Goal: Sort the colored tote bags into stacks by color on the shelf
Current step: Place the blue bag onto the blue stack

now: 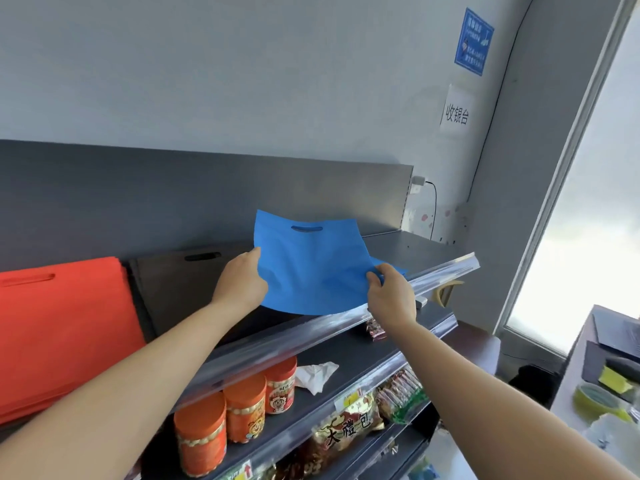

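The left hand and right hand pinch the blue tote bag by its side edges, holding it flat over the front edge of the shelf, likely to start a blue stack.

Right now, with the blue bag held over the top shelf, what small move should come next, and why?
Probably lay the blue bag flat on the shelf, right of the dark stack. The left hand and right hand grip its edges, it overhangs the front rail, and the red stack takes the far left.

Bare left grip; bare right grip
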Motion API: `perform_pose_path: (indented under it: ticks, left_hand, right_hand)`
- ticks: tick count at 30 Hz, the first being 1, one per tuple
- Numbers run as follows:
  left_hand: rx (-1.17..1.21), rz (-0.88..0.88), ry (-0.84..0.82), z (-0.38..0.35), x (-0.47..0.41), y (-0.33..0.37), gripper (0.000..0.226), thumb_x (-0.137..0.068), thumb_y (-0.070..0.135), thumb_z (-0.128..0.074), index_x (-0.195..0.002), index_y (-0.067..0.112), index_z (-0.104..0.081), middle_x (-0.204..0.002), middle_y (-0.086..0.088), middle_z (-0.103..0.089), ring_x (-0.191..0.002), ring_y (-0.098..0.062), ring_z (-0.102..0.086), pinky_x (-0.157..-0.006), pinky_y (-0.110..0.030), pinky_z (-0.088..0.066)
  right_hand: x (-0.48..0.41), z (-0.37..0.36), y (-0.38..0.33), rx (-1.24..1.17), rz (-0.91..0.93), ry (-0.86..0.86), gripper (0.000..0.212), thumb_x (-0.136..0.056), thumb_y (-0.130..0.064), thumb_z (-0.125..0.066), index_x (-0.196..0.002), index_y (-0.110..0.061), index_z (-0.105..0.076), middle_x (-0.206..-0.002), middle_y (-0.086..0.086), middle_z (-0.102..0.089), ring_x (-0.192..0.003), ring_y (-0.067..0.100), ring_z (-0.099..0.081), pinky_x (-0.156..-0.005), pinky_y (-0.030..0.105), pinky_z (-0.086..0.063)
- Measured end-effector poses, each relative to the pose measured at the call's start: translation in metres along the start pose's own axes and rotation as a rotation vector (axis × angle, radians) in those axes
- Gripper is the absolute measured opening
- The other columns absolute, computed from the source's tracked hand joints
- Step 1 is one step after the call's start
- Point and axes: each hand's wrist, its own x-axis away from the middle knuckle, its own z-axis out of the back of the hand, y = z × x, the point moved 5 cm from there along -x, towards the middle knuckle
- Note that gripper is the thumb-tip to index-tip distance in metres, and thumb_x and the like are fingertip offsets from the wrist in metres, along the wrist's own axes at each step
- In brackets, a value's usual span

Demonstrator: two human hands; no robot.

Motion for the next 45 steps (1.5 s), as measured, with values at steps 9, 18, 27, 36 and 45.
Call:
perform_pose_path:
  ticks: [9, 18, 27, 36, 45]
  left_hand:
    - [0.035, 0.031, -0.007, -0.069, -0.061, 0.025, 0.064, -0.09, -0.007, -0.037, -0.15, 0.01, -0.025, -0.152, -0.006, -0.035, -0.131, -0.022, -0.041, -0.085, -0.024, -0.037]
    - [-0.108, 0.125, -0.047, -0.126, -0.097, 0.017, 0.011, -0.084, 0.003, -0.046, -0.085, 0.014, -0.047, -0.074, -0.001, -0.04, -0.067, -0.018, -0.045, -0.058, -0.025, -0.028]
    - [-0.302, 0.279, -0.156, -0.154, -0.098, 0.02, 0.039, -0.089, 0.029, -0.051, -0.066, 0.028, -0.02, -0.07, 0.013, -0.021, -0.064, -0.005, -0.031, -0.057, -0.022, -0.027]
    - [-0.571, 0.243, -0.07, -0.145, -0.088, 0.046, 0.038, -0.1, 0.034, -0.038, -0.13, 0.015, -0.053, -0.132, -0.004, -0.049, -0.119, -0.022, -0.047, -0.096, -0.035, -0.034]
    - [-0.852, 0.297, 0.2, -0.066, -0.03, 0.044, 0.032, -0.096, 0.037, -0.048, -0.119, 0.016, -0.058, -0.118, -0.003, -0.055, -0.113, -0.023, -0.048, -0.089, -0.035, -0.038]
  right_hand:
    - [-0.106, -0.01, 0.046, -0.013, 0.007, -0.037, 0.021, -0.097, -0.022, -0.042, -0.109, -0.017, -0.059, -0.087, -0.001, -0.061, -0.074, 0.025, -0.061, -0.067, 0.034, -0.048]
    - [-0.18, -0.041, 0.101, 0.06, -0.027, -0.153, 0.025, -0.098, -0.024, -0.042, -0.115, -0.016, -0.058, -0.095, 0.002, -0.063, -0.075, 0.025, -0.058, -0.064, 0.031, -0.044]
    - [-0.225, -0.055, 0.124, 0.487, 0.045, -0.292, 0.024, -0.092, -0.021, -0.043, -0.1, -0.014, -0.064, -0.096, 0.004, -0.063, -0.088, 0.027, -0.057, -0.07, 0.029, -0.044]
    - [-0.221, -0.063, 0.104, 0.526, 0.284, -0.31, 0.038, -0.091, -0.023, -0.047, -0.129, -0.02, -0.053, -0.132, 0.009, -0.045, -0.123, 0.029, -0.038, -0.099, 0.037, -0.034]
    - [-0.15, -0.103, 0.008, 0.214, 0.663, -0.51, 0.04, -0.096, -0.028, -0.049, -0.134, -0.019, -0.048, -0.138, 0.002, -0.048, -0.129, 0.024, -0.04, -0.102, 0.037, -0.033]
